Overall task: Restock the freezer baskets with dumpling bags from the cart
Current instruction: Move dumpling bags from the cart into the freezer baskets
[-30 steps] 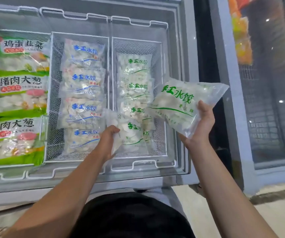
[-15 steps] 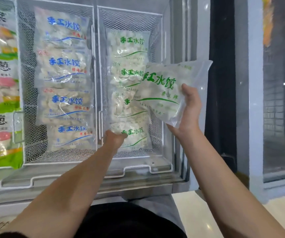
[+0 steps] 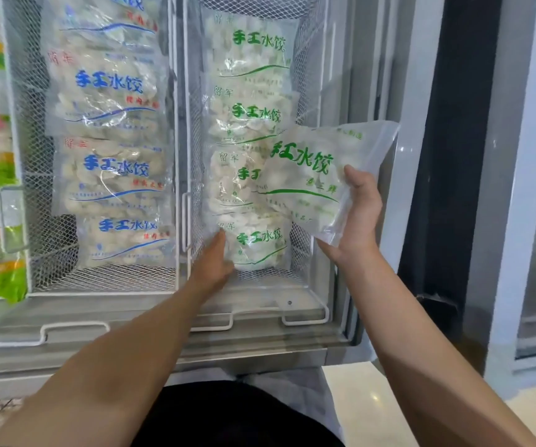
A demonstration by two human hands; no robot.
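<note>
Holding a clear dumpling bag (image 3: 308,179) with green lettering, my right hand (image 3: 358,217) had its thumb pressed on the front of the pack and the rest of the fingers wrapped behind it, so the bag stood tilted just above and to the left of my palm, over the right edge of the mesh basket (image 3: 307,56). My left hand (image 3: 216,261) reached into that same basket, fingers fairly straight and laid against the left edge of the nearest green-lettered bag (image 3: 260,245) in the row; it pressed the pack rather than gripping it. Beyond my fingertips three more green-lettered bags lay overlapped. To the left of my left hand, the neighbouring basket (image 3: 31,195) held blue-lettered bags (image 3: 112,175).
</note>
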